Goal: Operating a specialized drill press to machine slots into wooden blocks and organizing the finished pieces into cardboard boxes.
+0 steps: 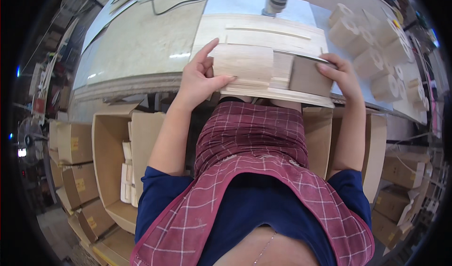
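My left hand [200, 75] pinches the left end of a pale wooden panel [245, 64], with the thumb along its near edge and the index finger raised. At the other side my right hand [341, 77] grips a grey-brown flat piece [308, 75], thumb on top and fingers partly hidden behind it. A narrow gap showing pale wood lies between the two pieces; whether they are joined I cannot tell. Both are over the near edge of a pale wooden board [212, 30], which has a raised strip [268, 32] along it.
A drill-like power tool [277, 2] points down beyond the board. Several pale wooden cylinders with holes [368, 61] stand at right. A black cable [181, 4] crosses the far left of the worktable [141, 44]. Open cardboard boxes [106, 167] flank me, the left one holding wooden pieces [126, 181].
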`<state>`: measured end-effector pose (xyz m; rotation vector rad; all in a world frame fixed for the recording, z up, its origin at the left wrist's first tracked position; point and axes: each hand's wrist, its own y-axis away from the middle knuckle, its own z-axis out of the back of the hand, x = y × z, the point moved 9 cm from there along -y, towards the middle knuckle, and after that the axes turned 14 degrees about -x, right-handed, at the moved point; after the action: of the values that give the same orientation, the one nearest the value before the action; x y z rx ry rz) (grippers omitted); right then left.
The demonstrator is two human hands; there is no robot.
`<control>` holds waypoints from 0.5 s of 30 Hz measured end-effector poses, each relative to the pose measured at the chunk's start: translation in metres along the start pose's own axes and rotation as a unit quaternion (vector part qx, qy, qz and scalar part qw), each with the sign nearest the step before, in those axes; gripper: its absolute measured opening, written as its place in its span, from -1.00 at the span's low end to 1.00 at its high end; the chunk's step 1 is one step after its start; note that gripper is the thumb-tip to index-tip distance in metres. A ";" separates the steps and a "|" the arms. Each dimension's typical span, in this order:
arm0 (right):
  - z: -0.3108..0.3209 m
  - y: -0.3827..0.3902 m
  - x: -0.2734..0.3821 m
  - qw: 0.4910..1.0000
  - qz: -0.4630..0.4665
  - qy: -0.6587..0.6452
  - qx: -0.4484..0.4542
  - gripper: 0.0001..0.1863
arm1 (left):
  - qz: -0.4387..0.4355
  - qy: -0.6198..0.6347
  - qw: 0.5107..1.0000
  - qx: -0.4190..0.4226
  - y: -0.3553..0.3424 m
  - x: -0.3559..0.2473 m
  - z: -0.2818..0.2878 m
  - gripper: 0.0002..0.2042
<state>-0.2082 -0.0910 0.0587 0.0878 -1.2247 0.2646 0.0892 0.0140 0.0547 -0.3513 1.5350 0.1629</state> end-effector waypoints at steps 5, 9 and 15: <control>0.023 0.012 0.005 0.998 0.002 -0.055 0.005 -0.73 | 0.089 0.131 0.983 -0.091 0.014 0.006 0.065 -0.47; 0.020 0.008 0.008 0.997 0.060 -0.027 -0.047 -0.73 | 0.170 0.265 0.942 -0.117 0.035 0.027 0.102 -0.62; 0.020 -0.004 -0.032 0.996 0.056 -0.009 -0.073 -0.70 | 0.165 0.412 0.887 -0.124 0.078 0.043 0.150 -0.67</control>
<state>-0.2357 -0.1042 0.0361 -0.1049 -1.2642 0.2714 0.2075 0.1308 0.0022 -0.3798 2.4304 0.5330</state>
